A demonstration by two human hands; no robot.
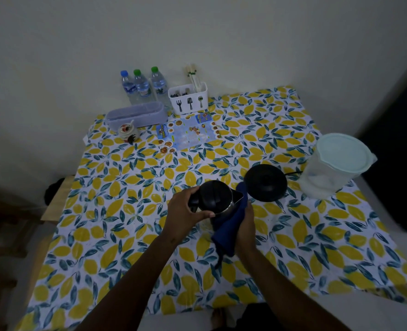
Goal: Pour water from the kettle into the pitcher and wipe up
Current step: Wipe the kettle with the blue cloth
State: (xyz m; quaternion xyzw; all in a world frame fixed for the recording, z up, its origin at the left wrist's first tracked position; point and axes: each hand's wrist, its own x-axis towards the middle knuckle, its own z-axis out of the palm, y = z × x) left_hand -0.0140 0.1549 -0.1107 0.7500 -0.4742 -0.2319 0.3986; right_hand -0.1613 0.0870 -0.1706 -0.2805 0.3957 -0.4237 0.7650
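The black-lidded steel kettle (215, 197) is held above the middle of the lemon-print tablecloth (130, 192). My left hand (185, 215) grips its black handle on the left side. My right hand (245, 225) presses a dark blue cloth (231, 225) against the kettle's right side, below the spout. The kettle's round black base (265, 182) lies just beyond it to the right. The clear plastic pitcher (333, 166) with a pale lid stands at the right edge of the table, apart from both hands.
Against the back wall stand three water bottles (141, 86), a white cutlery holder (188, 97), a lilac box (136, 115), a small ceramic pot (128, 132) and a menu card (188, 133). A wooden bench (52, 201) is at the left.
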